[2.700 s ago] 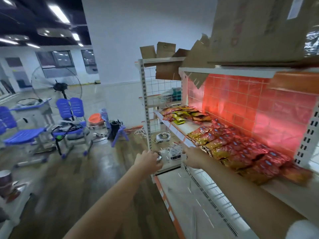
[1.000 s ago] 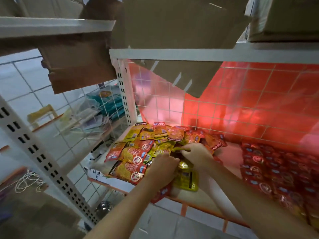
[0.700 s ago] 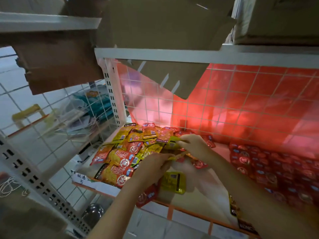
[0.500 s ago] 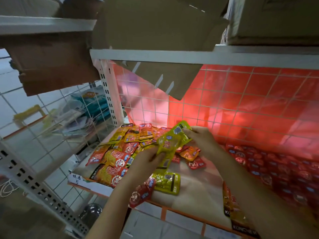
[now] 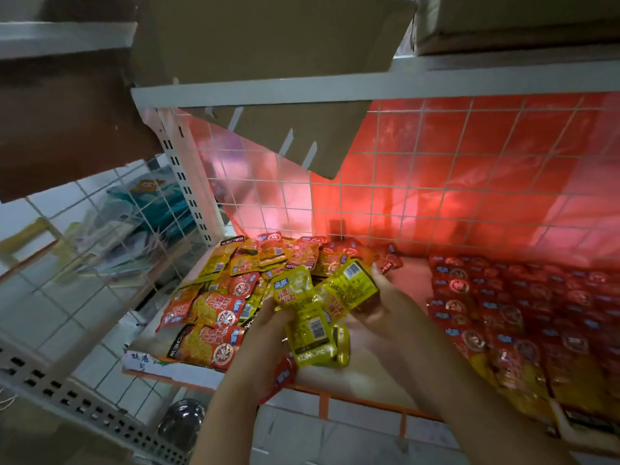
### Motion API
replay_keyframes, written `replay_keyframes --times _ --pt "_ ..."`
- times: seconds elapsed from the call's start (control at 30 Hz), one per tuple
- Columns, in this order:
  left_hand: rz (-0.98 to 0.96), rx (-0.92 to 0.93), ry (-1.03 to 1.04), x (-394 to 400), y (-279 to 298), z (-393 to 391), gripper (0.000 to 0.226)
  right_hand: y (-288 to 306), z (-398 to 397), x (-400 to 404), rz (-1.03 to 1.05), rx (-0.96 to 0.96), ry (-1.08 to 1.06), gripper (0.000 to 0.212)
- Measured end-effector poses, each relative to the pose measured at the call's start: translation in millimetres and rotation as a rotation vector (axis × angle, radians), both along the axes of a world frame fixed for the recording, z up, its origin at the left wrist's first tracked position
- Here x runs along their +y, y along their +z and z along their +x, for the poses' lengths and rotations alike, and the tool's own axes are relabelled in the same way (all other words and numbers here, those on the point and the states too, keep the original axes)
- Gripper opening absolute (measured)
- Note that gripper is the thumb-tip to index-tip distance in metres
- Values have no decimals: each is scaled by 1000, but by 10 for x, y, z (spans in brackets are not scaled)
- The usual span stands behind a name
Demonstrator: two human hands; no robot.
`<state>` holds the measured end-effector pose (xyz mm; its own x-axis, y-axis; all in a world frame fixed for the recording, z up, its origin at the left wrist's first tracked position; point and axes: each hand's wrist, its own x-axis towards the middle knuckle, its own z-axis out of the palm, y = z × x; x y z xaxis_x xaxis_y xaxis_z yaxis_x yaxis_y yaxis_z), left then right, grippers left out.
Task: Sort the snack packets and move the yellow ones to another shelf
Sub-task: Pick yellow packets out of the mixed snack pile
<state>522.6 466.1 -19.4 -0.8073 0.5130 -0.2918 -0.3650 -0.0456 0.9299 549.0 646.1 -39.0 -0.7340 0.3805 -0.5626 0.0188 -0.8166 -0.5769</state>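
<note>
More yellow packets [image 5: 330, 297] have been gathered since a moment ago and are now gripped between the left hand [image 5: 270, 322] and right hand [image 5: 385, 305] above the shelf [image 5: 369, 380].

The yellow packets [image 5: 352, 290] carry small blue labels and a barcode. The mixed pile [image 5: 235, 290] shows orange-red and yellow packets with white round marks. The red packets [image 5: 503, 303] lie in rows. The back grid [image 5: 469, 169] is white wire over red. The cardboard [image 5: 268, 38] is brown.
</note>
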Motion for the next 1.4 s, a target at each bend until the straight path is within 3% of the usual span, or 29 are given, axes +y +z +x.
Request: replay_keyframes --times 0.1,0.23,0.27,0.33,0.37,0.57,0.8,0.9,1.17,1.27,1.33,1.4 --pt "-69 -52 24 -20 -92 -136 16 6 126 -144 36 84 24 27" --pt "-95 -144 11 22 -79 -149 73 -76 352 -343 153 156 118 32" --pt "-90 -135 -26 -5 -79 -132 67 -74 368 -392 147 140 131 33" --pt "2 -159 -57 -17 -77 -110 29 -34 335 -437 135 91 143 28" --pt "36 -196 -50 -5 -72 -109 20 -8 324 -444 140 78 133 28" --pt "288 -329 -6 -168 -37 -73 45 25 264 -308 76 63 18 13" --pt "72 -240 -5 -236 62 -22 43 -38 327 -262 102 44 64 6" --pt "5 -137 12 -251 61 -31 30 -47 346 -291 89 94 90 17" --pt "-124 -32 57 -248 -38 -68 29 50 330 -329 69 32 218 41" --pt "-129 -33 89 -224 -31 -67 22 57 360 -291 117 106 292 33" --pt "-107 -22 77 -207 -27 -61 24 73 379 -269 132 148 303 14" --pt "-95 -7 66 -187 -16 -46 25 72 386 -225 148 153 286 21"
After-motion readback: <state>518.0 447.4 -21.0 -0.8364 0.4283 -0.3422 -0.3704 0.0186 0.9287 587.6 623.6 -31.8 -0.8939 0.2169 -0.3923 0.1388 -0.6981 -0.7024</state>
